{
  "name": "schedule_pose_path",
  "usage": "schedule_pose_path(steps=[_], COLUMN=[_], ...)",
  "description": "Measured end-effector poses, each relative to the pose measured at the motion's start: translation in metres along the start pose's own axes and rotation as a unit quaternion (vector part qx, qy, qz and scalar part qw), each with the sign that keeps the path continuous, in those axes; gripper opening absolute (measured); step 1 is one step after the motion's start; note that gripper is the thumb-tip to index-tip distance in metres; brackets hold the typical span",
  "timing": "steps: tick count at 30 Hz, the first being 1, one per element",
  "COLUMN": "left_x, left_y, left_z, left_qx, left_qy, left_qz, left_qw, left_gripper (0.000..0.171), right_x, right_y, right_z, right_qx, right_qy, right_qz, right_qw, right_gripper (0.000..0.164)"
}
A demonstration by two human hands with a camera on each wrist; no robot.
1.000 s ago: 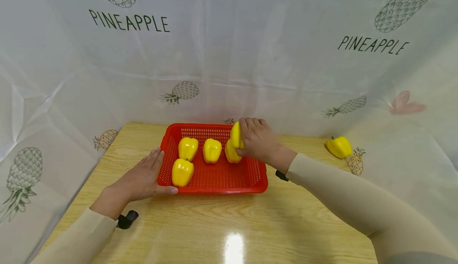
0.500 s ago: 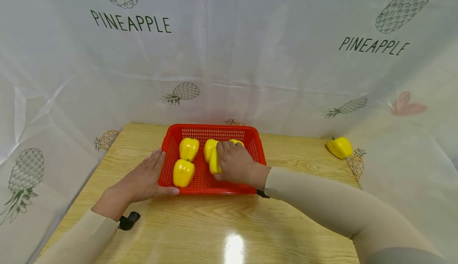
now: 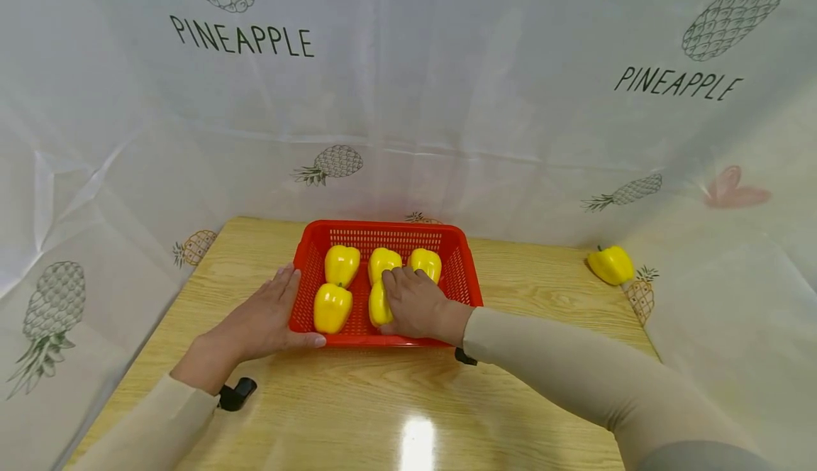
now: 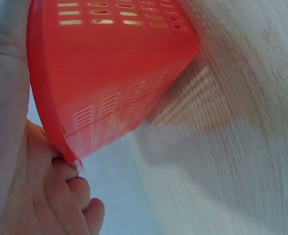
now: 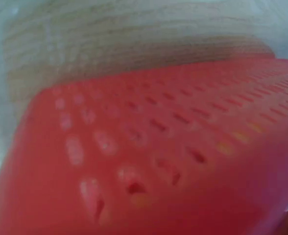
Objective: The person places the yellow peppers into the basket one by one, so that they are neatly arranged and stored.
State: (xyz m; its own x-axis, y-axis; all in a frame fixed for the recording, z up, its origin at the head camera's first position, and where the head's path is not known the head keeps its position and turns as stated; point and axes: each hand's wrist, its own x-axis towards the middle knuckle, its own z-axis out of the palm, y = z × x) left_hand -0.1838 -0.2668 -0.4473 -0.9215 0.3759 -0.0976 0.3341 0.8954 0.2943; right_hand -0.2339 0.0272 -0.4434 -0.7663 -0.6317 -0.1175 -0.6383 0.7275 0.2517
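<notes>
A red perforated plastic basket [image 3: 458, 272] stands on the wooden table with yellow bell peppers inside. My left hand [image 3: 260, 320] rests on its left front corner, fingers along the left rim and thumb along the front rim. In the basket's front middle, my right hand [image 3: 416, 306] grips a yellow bell pepper [image 3: 378, 306], partly covered by the fingers. Behind it lie two peppers, a middle one [image 3: 384, 261] and a right one [image 3: 425, 262]. On the left are a back pepper [image 3: 342, 265] and a front pepper [image 3: 332, 308]. The right wrist view shows mainly the blurred basket wall [image 5: 149, 112].
Another yellow bell pepper [image 3: 610, 265] lies at the table's far right, by the sheet. A white sheet [image 3: 510, 116] printed with pineapples hangs behind and at both sides. The wooden table [image 3: 332, 414] extends in front of the basket.
My right hand has carried its pepper from above the basket's back right corner, leftward and down into the front middle. The left hand has stayed on the rim.
</notes>
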Motion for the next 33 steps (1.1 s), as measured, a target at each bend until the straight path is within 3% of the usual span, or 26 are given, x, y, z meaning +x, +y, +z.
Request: schedule_pose_path(steps=[8, 18, 33], left_x=[0.001, 0.004, 0.004], left_y=[-0.001, 0.002, 0.002], left_z=[0.001, 0.001, 0.0], left_qx=[-0.008, -0.004, -0.01], left_qy=[-0.003, -0.002, -0.008], left_qz=[-0.006, -0.006, -0.008], left_qw=[0.9999, 1.0, 0.9999], left_gripper=[0.135, 0.135, 0.141], right_x=[0.008, 0.019, 0.019], right_y=[0.0, 0.001, 0.002], right_z=[0.015, 0.032, 0.031], right_qx=[0.003, -0.037, -0.002], right_qy=[-0.007, -0.019, -0.016], right_qz=[-0.019, -0.02, -0.013], right_qw=[1.0, 0.999, 1.0], right_gripper=[0.087, 0.086, 0.095])
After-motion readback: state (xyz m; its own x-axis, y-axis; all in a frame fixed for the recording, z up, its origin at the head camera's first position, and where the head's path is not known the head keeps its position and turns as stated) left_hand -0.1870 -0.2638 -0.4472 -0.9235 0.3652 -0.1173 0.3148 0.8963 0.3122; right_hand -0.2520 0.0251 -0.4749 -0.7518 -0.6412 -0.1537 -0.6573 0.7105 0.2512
